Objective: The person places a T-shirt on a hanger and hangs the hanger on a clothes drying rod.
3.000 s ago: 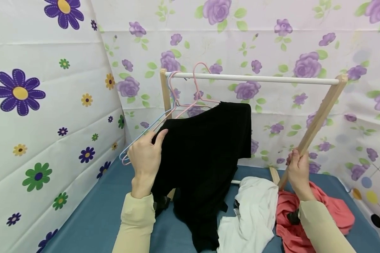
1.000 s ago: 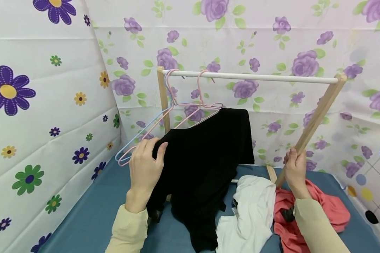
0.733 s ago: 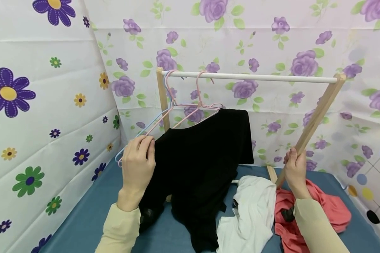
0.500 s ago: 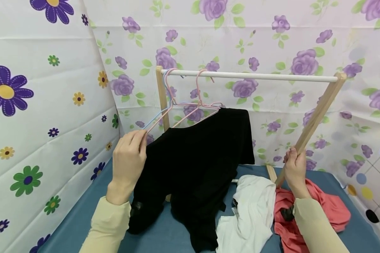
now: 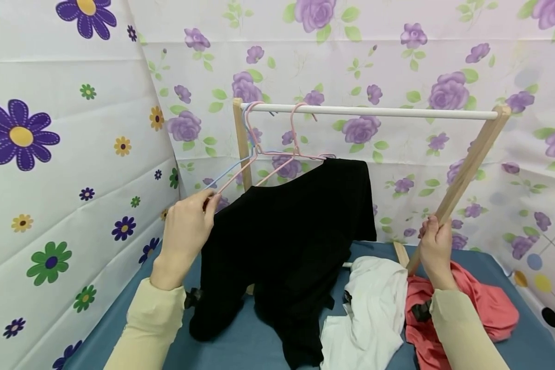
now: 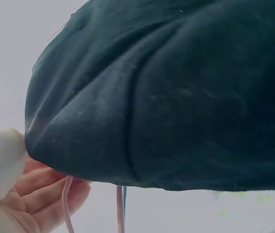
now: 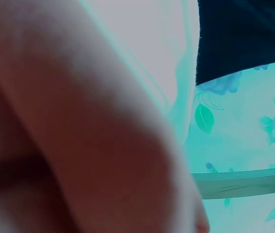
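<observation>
- My left hand (image 5: 185,228) pinches the shoulder edge of the black shirt (image 5: 287,231).
- Shirt hangs from 1 pink hanger (image 5: 294,134), hooked over the white rod (image 5: 374,111); lower part reaches down toward the blue counter (image 5: 233,354).
- My right hand (image 5: 436,249) grips the rack's wooden post (image 5: 472,167).
- 2 more hangers (image 5: 228,172), 1 blue, 1 pink, at rod's left end, near my left hand.
- White cloth (image 5: 374,308) and coral cloth (image 5: 483,303) crumpled side by side on counter, right of shirt.
</observation>
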The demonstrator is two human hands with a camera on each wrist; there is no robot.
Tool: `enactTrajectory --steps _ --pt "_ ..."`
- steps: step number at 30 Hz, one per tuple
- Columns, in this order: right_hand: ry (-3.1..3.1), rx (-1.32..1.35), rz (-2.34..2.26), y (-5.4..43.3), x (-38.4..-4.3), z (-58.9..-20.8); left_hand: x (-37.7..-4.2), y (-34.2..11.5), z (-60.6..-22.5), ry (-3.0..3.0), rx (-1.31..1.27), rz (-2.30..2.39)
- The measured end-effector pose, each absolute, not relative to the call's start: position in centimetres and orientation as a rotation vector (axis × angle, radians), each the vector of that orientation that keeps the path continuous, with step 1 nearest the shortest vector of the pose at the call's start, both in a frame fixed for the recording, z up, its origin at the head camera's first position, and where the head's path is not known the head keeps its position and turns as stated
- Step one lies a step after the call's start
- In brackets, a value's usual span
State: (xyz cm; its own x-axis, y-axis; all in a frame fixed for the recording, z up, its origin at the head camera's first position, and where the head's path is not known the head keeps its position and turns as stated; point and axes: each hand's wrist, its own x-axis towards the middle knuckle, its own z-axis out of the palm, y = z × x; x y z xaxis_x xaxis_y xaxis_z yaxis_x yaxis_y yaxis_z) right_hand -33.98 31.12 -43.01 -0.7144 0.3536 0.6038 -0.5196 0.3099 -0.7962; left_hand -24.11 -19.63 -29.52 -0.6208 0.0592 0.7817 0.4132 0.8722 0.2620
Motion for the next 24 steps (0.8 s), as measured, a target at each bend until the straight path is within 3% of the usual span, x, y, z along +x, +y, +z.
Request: enactTrajectory --steps 12,24 --pt "-1.811 0.186 1.471 31.3 -34.4 -43.2 -24.4 -20.3 -29.6 -2.388 -0.318 -0.758" --pt "-1.809 0.164 1.51 30.7 -33.7 -42.4 -24.2 -20.0 -29.5 -2.393 -0.325 -0.659"
